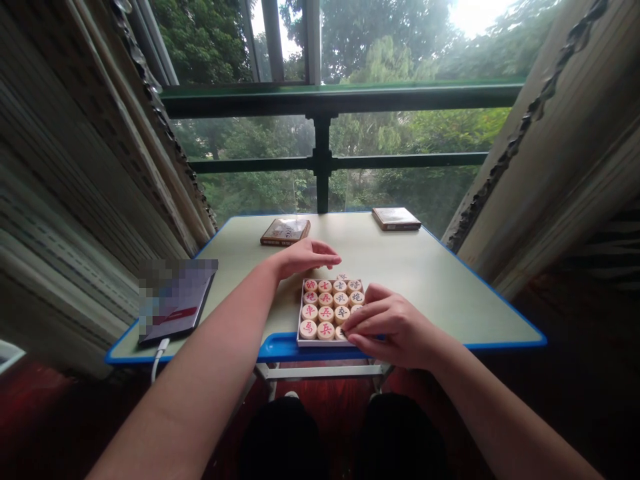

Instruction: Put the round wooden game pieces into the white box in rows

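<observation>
A shallow white-edged box [300, 313] at the table's near edge holds rows of round wooden xiangqi pieces [325, 313], red characters on the left and dark ones on the right. My right hand [397, 327] reaches over the box's right side with bent fingers. Its fingertips are on a xiangqi piece [339, 335] in the nearest row, and the hand covers part of the right column. Just beyond the box's far edge another xiangqi piece [343, 276] shows. Close to that piece hovers my left hand [310, 257], fingers stretched to the right, holding nothing visible.
Two flat brown boxes [285, 231] [397, 219] lie toward the table's far side. At the left, a partly blurred tablet-like device [185, 303] has a white cable [159, 357] plugged in. The table [450, 293] has a blue rim; curtains [540, 133] and a green railing [400, 99] stand beyond.
</observation>
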Tool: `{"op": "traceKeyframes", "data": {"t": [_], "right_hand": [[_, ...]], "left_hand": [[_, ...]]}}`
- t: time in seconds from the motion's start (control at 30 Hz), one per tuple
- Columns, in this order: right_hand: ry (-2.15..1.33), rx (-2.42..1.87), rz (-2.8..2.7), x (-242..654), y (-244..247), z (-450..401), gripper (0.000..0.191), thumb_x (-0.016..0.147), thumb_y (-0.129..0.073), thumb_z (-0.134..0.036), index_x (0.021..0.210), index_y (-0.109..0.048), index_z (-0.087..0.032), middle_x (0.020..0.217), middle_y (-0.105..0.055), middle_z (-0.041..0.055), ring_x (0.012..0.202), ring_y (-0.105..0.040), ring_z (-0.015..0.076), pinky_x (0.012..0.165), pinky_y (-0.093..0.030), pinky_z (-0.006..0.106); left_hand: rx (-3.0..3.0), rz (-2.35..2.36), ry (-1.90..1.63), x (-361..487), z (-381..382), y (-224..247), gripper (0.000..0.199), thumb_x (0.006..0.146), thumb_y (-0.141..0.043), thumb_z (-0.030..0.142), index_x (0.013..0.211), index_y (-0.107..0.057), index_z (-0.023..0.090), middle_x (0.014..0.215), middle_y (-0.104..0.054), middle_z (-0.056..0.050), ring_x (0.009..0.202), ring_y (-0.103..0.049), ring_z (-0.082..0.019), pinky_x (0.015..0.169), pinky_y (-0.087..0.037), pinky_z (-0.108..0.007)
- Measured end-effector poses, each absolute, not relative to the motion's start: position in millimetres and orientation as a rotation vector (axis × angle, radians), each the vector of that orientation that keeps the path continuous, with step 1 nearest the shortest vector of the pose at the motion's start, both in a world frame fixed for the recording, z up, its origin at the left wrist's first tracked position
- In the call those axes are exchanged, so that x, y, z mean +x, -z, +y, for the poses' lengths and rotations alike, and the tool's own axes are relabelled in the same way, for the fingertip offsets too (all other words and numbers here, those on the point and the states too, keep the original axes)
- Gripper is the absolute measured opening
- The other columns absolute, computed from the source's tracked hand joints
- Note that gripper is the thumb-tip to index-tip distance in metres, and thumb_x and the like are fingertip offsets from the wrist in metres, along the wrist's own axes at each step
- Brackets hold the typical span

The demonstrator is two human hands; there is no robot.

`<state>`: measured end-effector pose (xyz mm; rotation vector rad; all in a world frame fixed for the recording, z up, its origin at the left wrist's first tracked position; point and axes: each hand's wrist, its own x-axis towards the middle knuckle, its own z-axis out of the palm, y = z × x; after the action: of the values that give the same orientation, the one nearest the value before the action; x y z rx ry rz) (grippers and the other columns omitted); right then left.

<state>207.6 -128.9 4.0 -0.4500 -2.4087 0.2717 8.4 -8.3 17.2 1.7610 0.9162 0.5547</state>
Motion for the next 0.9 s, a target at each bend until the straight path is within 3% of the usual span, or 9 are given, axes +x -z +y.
{"op": "traceKeyframes", "data": {"t": [0.2, 0.43, 0.73, 0.9], "right_hand": [[-0.242, -0.445, -2.46, 205, -6, -130, 0.016, 0.084, -0.052, -0.018, 0.076, -0.066, -0.018, 0.079, -0.071, 0.0039, 0.066, -0.057, 0.0115, 0.073, -0.038, 0.031], [-0.235, -0.449, -2.462, 206, -7, -129, 0.011, 0.082, -0.054, -0.019, 0.079, -0.065, -0.019, 0.079, -0.07, 0.003, 0.067, -0.056, 0.012, 0.072, -0.039, 0.031], [-0.343, -0.639, -2.288, 213, -6, -121, 0.012, 0.08, -0.058, -0.025, 0.082, -0.067, -0.017, 0.083, -0.066, 0.0073, 0.076, -0.057, 0.016, 0.075, -0.041, 0.033], [-0.277, -0.801, -2.132, 211, -2, -119, 0.014, 0.08, -0.056, -0.023, 0.074, -0.067, -0.017, 0.078, -0.066, 0.0067, 0.073, -0.055, 0.0162, 0.072, -0.044, 0.032]], "left_hand": [[1.773, 0.948, -0.538, 10, -9, -18, 0.044, 0.061, -0.071, 0.048, 0.088, -0.07, 0.014, 0.078, -0.065, -0.006, 0.074, -0.053, -0.015, 0.066, -0.038, -0.027], [1.783, 0.964, -0.607, 13, -4, -13, 0.045, 0.065, -0.066, 0.05, 0.087, -0.069, 0.011, 0.066, -0.06, -0.003, 0.058, -0.045, -0.01, 0.053, -0.031, -0.024], [2.159, 1.009, -0.349, 21, 4, -3, 0.041, 0.064, -0.067, 0.045, 0.091, -0.072, 0.016, 0.083, -0.069, -0.006, 0.075, -0.058, -0.018, 0.068, -0.043, -0.027], [2.189, 1.048, -0.49, 22, 3, -1, 0.037, 0.07, -0.061, 0.038, 0.096, -0.07, 0.013, 0.091, -0.069, -0.008, 0.079, -0.059, -0.018, 0.073, -0.044, -0.026]]}}
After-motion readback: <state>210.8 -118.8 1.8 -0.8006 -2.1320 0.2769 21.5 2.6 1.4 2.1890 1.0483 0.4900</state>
